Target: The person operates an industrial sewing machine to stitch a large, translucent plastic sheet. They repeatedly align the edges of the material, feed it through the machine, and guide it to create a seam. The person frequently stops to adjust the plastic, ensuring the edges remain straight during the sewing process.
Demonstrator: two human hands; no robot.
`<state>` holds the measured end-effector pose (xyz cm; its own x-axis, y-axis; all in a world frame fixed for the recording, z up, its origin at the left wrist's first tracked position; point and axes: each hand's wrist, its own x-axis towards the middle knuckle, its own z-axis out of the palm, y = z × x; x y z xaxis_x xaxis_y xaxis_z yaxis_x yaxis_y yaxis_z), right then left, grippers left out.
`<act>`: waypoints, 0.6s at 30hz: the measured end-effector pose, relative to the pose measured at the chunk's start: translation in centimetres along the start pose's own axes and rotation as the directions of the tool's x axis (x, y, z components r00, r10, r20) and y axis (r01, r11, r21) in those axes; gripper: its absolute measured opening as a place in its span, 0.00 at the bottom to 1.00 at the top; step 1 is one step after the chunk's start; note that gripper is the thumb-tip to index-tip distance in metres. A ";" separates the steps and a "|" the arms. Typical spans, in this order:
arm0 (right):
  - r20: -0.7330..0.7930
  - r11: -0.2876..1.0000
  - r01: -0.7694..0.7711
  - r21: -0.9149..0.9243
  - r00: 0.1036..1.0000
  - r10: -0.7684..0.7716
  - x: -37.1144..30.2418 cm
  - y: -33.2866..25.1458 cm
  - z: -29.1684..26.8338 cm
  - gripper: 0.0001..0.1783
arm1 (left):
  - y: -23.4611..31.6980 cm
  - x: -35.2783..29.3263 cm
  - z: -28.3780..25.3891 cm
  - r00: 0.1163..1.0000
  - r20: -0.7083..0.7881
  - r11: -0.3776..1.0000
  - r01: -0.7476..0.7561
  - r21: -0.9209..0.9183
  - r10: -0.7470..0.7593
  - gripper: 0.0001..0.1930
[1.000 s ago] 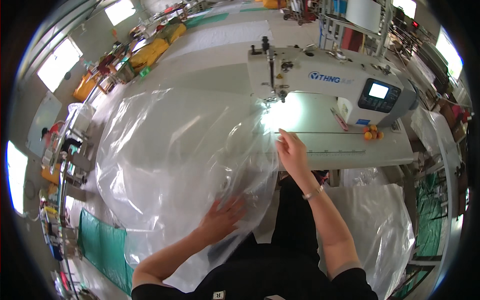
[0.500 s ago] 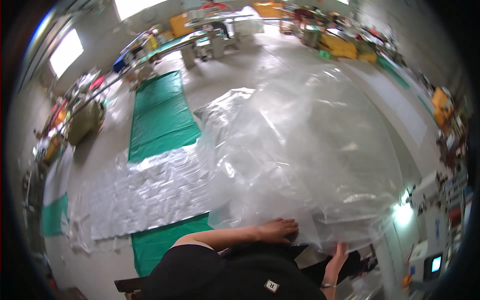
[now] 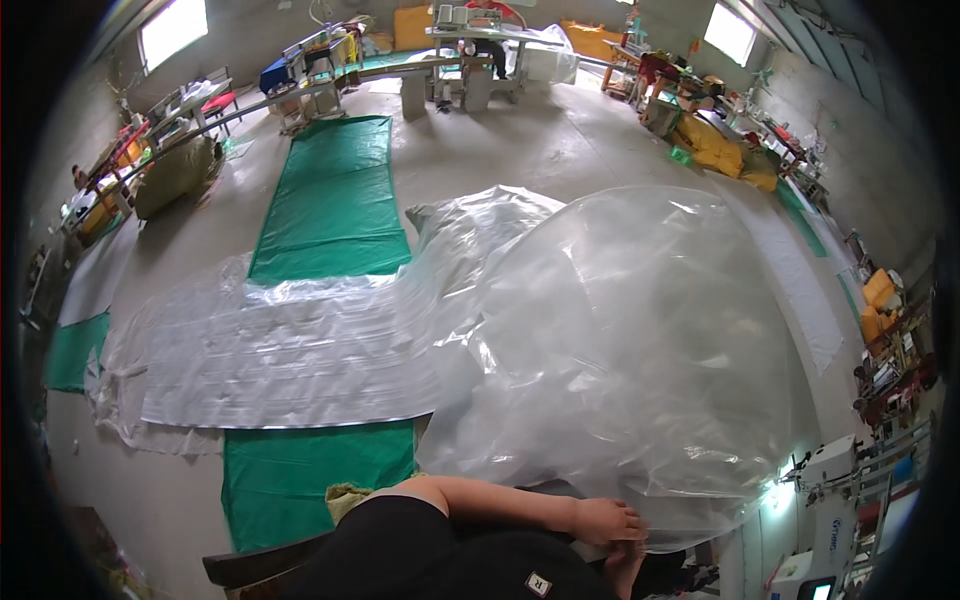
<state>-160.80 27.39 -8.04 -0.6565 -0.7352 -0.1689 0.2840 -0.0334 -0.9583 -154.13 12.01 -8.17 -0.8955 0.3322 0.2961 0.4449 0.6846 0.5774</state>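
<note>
A large clear plastic sheet (image 3: pixel 640 340), puffed up with air, spreads over the floor in front of me, and its near edge comes up to my hands. My left hand (image 3: pixel 604 522) reaches across to the right, its fingers curled at that edge. Just below it is my right hand (image 3: pixel 624 566), close against the left, its fingers bent at the same edge and partly covered. The exact grip of the fingertips is small and hard to make out. To the left, the sheet runs into a flattened, wrinkled stretch of clear plastic (image 3: pixel 290 350).
Green sheeting (image 3: pixel 330 200) lies under the flat plastic. A lit sewing machine (image 3: pixel 825 480) stands close at my right. A wooden seat edge (image 3: pixel 250 568) is at lower left. Worktables (image 3: pixel 490 38) with a seated person (image 3: pixel 490 20) and yellow bundles (image 3: pixel 712 148) line the back.
My left hand has slid right along the near edge, and the right hand has come left, so they now meet. The plastic has swelled into a rounder bulge. The view has tilted up.
</note>
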 end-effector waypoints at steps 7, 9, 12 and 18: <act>-0.184 0.954 -0.206 0.218 0.951 0.247 -1.3 5.2 -4.9 0.17 | -0.2 0.0 1.3 0.992 -0.084 0.995 0.096 -0.023 -0.097 0.30; -0.184 0.958 -0.246 0.151 0.945 0.272 -0.9 4.7 -3.6 0.16 | -0.5 0.2 1.4 0.988 -0.096 0.993 0.121 0.005 -0.120 0.30; -0.167 0.962 -0.269 0.051 0.947 0.274 -0.8 4.1 -2.1 0.16 | -0.4 0.7 1.0 0.984 -0.114 0.990 0.139 0.022 -0.136 0.26; -0.136 0.953 -0.239 -0.187 0.967 0.216 -0.7 3.3 -1.1 0.14 | -0.5 0.2 0.3 0.980 -0.127 0.988 0.153 -0.020 -0.154 0.13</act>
<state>-160.19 28.53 -11.38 -0.6686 -0.6261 -0.4012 0.2963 0.2706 -0.9160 -154.51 11.95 -8.60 -0.9447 0.1371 0.2979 0.3026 0.7142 0.6311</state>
